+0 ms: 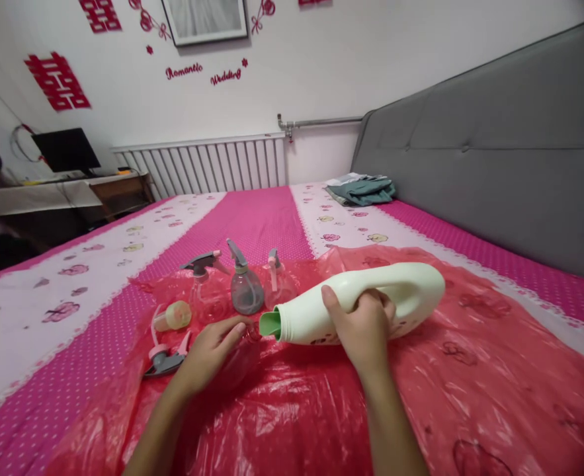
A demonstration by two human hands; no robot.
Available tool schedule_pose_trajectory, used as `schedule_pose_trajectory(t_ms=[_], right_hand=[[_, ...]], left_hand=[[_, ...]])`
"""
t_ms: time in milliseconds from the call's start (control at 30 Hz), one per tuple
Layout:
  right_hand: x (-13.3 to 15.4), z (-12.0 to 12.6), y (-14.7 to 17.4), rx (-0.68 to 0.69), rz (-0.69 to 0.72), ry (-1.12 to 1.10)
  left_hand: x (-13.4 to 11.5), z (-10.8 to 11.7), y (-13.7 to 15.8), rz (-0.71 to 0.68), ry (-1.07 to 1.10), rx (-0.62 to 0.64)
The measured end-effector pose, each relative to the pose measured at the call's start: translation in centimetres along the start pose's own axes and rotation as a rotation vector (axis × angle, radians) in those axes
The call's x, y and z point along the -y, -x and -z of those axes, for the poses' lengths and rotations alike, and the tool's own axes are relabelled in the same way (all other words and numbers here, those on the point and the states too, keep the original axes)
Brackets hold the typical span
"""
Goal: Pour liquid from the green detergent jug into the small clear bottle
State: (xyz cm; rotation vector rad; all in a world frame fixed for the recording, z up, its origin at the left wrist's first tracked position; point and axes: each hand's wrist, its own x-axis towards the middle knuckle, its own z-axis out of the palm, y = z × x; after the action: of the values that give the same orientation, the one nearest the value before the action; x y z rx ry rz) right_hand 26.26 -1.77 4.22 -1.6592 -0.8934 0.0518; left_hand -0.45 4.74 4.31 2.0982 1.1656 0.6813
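Observation:
My right hand (366, 324) is wrapped round the handle of a pale green detergent jug (415, 287). The jug lies tipped nearly level, its green spout (270, 324) pointing left at the mouth of a clear spray bottle (239, 363). Around that bottle's neck my left hand (215, 347) is closed; the see-through body is hard to make out against the red sheet. Left of it lie a grey and pink spray head (165, 360) and a translucent yellowish cap (173, 316). Whether liquid is flowing cannot be seen.
Behind my hands stand a clear spray bottle with a grey head (205, 291), a grey spray bottle (247, 291) and a pink-headed one (278, 281). Red plastic sheeting (301, 410) covers the bed. Folded clothes (364, 190) lie near the grey headboard (495, 145).

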Motion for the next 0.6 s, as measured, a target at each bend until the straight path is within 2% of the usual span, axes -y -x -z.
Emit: schedule_pose_trajectory(t_ms=[233, 400, 600], right_hand=[[-0.38, -0.7, -0.2, 0.002, 0.036, -0.011], [-0.19, -0.87, 0.27, 0.024, 0.052, -0.049], [0.4, -0.99, 0.28, -0.001, -0.01, -0.118]], left_hand=[[-0.26, 0.24, 0.14, -0.015, 0.025, -0.034], [-0.08, 0.66, 0.48, 0.043, 0.036, -0.117], [0.2, 0.9, 0.79, 0.109, 0.031, -0.19]])
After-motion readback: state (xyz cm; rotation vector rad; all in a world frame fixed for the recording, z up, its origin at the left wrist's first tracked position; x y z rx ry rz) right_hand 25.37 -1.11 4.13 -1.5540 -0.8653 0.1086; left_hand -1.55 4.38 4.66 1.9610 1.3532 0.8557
